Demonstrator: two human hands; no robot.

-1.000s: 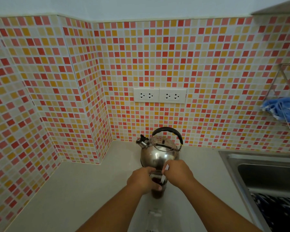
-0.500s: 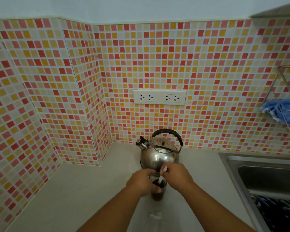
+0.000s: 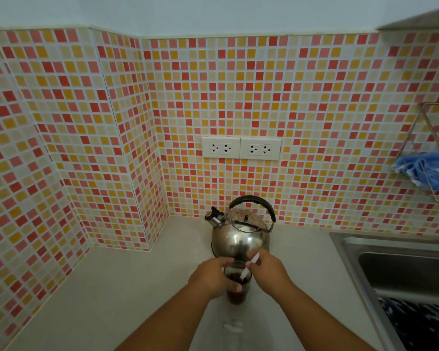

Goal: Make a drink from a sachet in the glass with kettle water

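Observation:
A small glass [image 3: 236, 296] of dark brown drink stands on the pale counter [image 3: 127, 300], just in front of the steel kettle [image 3: 240, 236] with its black handle. My left hand [image 3: 211, 276] wraps around the glass from the left. My right hand [image 3: 270, 271] pinches a thin white stick [image 3: 249, 267] whose lower end dips into the drink. A see-through empty wrapper [image 3: 232, 326] lies on the counter between my forearms; I cannot tell whether it is the sachet.
A steel sink [image 3: 401, 269] is set into the counter at the right, with dark dishes at its near end. A wire rack [image 3: 433, 153] with a blue cloth hangs on the tiled wall above it. Two double sockets [image 3: 241, 148] sit on the wall behind the kettle.
The white stick has swung in the glass: its top now leans to the right and stands higher above my right hand. My left hand stays around the glass.

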